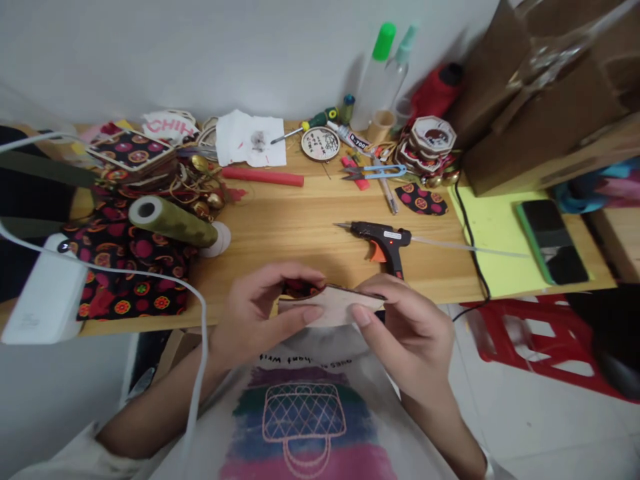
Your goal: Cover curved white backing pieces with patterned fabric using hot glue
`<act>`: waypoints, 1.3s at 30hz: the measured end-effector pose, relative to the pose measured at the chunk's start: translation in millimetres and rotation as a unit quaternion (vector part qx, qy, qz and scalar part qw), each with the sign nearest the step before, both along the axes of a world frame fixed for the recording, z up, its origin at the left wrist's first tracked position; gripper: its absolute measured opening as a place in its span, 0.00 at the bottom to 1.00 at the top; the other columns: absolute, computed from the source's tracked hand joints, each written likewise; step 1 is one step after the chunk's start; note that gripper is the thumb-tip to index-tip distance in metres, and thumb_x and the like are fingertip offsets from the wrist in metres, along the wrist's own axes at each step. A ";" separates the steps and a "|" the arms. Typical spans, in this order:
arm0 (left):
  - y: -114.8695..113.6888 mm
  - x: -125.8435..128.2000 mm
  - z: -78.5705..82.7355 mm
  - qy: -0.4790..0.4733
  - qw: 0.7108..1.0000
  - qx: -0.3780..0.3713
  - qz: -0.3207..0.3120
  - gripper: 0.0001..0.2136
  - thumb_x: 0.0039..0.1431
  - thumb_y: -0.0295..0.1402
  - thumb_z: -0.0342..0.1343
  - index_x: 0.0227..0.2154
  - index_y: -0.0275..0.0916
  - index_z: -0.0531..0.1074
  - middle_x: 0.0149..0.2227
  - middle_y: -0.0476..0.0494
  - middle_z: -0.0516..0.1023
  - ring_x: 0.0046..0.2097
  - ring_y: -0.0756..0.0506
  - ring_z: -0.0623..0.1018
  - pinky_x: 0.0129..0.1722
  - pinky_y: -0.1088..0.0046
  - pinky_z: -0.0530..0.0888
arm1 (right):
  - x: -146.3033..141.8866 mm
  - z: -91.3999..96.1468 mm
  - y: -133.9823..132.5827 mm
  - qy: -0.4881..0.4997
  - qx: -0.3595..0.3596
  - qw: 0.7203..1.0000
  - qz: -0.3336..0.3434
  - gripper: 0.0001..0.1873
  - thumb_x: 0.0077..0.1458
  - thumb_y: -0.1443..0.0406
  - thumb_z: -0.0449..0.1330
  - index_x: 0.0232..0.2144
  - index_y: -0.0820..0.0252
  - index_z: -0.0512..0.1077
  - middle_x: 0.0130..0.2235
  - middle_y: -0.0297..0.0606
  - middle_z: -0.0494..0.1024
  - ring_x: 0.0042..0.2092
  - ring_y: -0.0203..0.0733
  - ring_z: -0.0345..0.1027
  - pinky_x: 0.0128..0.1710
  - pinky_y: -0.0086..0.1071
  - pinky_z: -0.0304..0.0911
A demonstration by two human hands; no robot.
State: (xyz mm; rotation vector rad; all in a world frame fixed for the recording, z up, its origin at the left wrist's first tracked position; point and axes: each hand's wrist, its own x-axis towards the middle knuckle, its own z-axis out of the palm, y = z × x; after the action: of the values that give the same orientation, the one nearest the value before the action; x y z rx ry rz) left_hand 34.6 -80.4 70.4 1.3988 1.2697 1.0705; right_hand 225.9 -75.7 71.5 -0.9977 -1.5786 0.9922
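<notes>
Both my hands hold one flat wooden piece point(334, 305) at the near edge of the wooden table point(295, 220). My left hand point(260, 313) pinches its left end, where patterned dark fabric shows on the far face. My right hand point(405, 327) grips its right end, thumb on the pale near face. A black and orange glue gun point(383, 241) lies on the table just beyond my hands, nozzle pointing left.
Patterned fabric point(125, 267) and a green roll point(170, 221) lie at left, a white box point(43, 293) at the left edge. Scissors point(373, 173), a red stick point(263, 177), bottles point(375, 73), stacked covered pieces point(430, 150), a phone point(553, 240) on yellow paper, a red stool point(525, 340).
</notes>
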 end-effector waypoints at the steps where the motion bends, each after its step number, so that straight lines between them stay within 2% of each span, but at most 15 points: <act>1: 2.8 0.8 7.4 0.009 1.000 0.012 -0.014 0.11 0.57 0.41 0.63 0.39 0.40 0.77 0.37 0.43 0.83 0.36 0.46 0.81 0.33 0.72 0.79 | 0.4 4.2 -0.1 -0.003 0.013 1.000 0.002 0.10 0.56 0.71 0.62 0.39 0.52 0.76 0.32 0.31 0.77 0.34 0.35 0.70 0.34 0.31 0.68; 5: 14.7 3.7 33.5 -0.002 0.992 0.105 -0.064 0.07 0.60 0.37 0.61 0.35 0.40 0.76 0.32 0.48 0.79 0.33 0.49 0.78 0.32 0.74 0.74 | -0.7 26.6 1.6 -0.021 0.074 0.997 -0.006 0.13 0.55 0.73 0.62 0.42 0.53 0.76 0.33 0.33 0.78 0.35 0.36 0.71 0.34 0.32 0.69; 9: 27.9 -0.2 61.1 -0.011 0.977 0.197 -0.077 0.07 0.62 0.37 0.59 0.31 0.39 0.74 0.28 0.49 0.75 0.31 0.49 0.75 0.30 0.74 0.72 | -9.9 55.4 8.4 -0.019 0.140 0.990 -0.024 0.17 0.56 0.72 0.61 0.47 0.51 0.74 0.37 0.36 0.80 0.38 0.39 0.73 0.36 0.35 0.71; 13: 39.9 -10.9 89.3 -0.003 0.965 0.260 -0.048 0.06 0.62 0.35 0.59 0.31 0.40 0.74 0.27 0.50 0.74 0.30 0.50 0.73 0.28 0.75 0.70 | -28.3 82.5 22.4 -0.009 0.243 0.969 -0.051 0.22 0.56 0.73 0.61 0.51 0.50 0.72 0.41 0.37 0.82 0.39 0.40 0.74 0.36 0.35 0.72; 16: 47.6 -19.0 105.5 -0.022 0.957 0.287 -0.015 0.04 0.61 0.34 0.58 0.31 0.40 0.73 0.26 0.51 0.73 0.28 0.50 0.71 0.26 0.76 0.69 | -43.7 98.8 35.8 -0.004 0.306 0.950 -0.068 0.21 0.55 0.73 0.60 0.51 0.51 0.73 0.41 0.38 0.82 0.38 0.41 0.75 0.34 0.35 0.73; 18: 51.5 -23.4 113.0 -0.030 0.951 0.308 0.011 0.04 0.61 0.33 0.58 0.31 0.40 0.73 0.26 0.51 0.72 0.27 0.51 0.70 0.27 0.76 0.70 | -53.2 107.3 45.7 -0.001 0.324 0.943 -0.072 0.19 0.55 0.72 0.60 0.49 0.53 0.74 0.40 0.39 0.82 0.38 0.42 0.76 0.34 0.35 0.73; 23: 55.4 -31.2 121.1 -0.012 0.942 0.324 0.085 0.05 0.62 0.33 0.56 0.31 0.39 0.73 0.27 0.50 0.71 0.28 0.50 0.70 0.27 0.76 0.69 | -73.7 121.7 72.0 -0.007 0.307 0.950 -0.050 0.16 0.55 0.71 0.62 0.46 0.51 0.75 0.39 0.35 0.82 0.38 0.38 0.76 0.37 0.32 0.73; 29: 59.8 -37.6 120.1 0.072 0.913 0.383 0.118 0.05 0.63 0.29 0.54 0.30 0.39 0.70 0.25 0.54 0.69 0.26 0.54 0.68 0.28 0.78 0.66 | -86.7 124.2 89.2 0.003 0.322 0.946 -0.038 0.10 0.55 0.72 0.64 0.38 0.52 0.77 0.35 0.33 0.80 0.38 0.37 0.73 0.35 0.32 0.71; 33: 63.9 -39.0 119.7 0.109 0.910 0.383 0.117 0.06 0.63 0.28 0.54 0.29 0.40 0.69 0.25 0.56 0.69 0.27 0.54 0.68 0.30 0.79 0.67 | -94.5 120.6 92.7 0.012 0.314 0.945 -0.088 0.06 0.56 0.70 0.63 0.35 0.54 0.77 0.34 0.36 0.79 0.38 0.40 0.73 0.34 0.35 0.71; 35: 65.6 -39.0 119.0 0.121 0.910 0.380 0.117 0.05 0.63 0.29 0.55 0.30 0.40 0.68 0.25 0.56 0.69 0.27 0.54 0.68 0.31 0.78 0.67 | -95.8 119.5 95.7 0.034 0.310 0.941 -0.131 0.05 0.58 0.69 0.62 0.35 0.54 0.76 0.34 0.37 0.78 0.38 0.41 0.73 0.37 0.37 0.72; 37: 67.1 -38.9 117.8 0.129 0.909 0.377 0.122 0.04 0.63 0.28 0.55 0.31 0.41 0.69 0.26 0.56 0.69 0.28 0.54 0.68 0.31 0.78 0.67 | -87.0 117.0 97.2 0.068 0.315 0.930 -0.178 0.06 0.59 0.69 0.60 0.36 0.54 0.76 0.35 0.37 0.77 0.40 0.43 0.73 0.41 0.42 0.72; 39: 68.3 -38.5 116.4 0.132 0.905 0.383 0.129 0.03 0.63 0.27 0.54 0.32 0.41 0.69 0.27 0.56 0.69 0.29 0.55 0.69 0.31 0.79 0.66 | -61.7 111.1 92.5 0.090 0.318 0.925 -0.187 0.08 0.60 0.68 0.58 0.39 0.53 0.75 0.37 0.38 0.77 0.43 0.46 0.73 0.44 0.46 0.71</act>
State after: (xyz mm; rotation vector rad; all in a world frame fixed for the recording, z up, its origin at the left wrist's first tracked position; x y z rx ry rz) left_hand -3.9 -12.1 186.9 2.0511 1.3045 1.7293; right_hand 164.1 16.8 182.6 -0.6828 -1.3498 0.2568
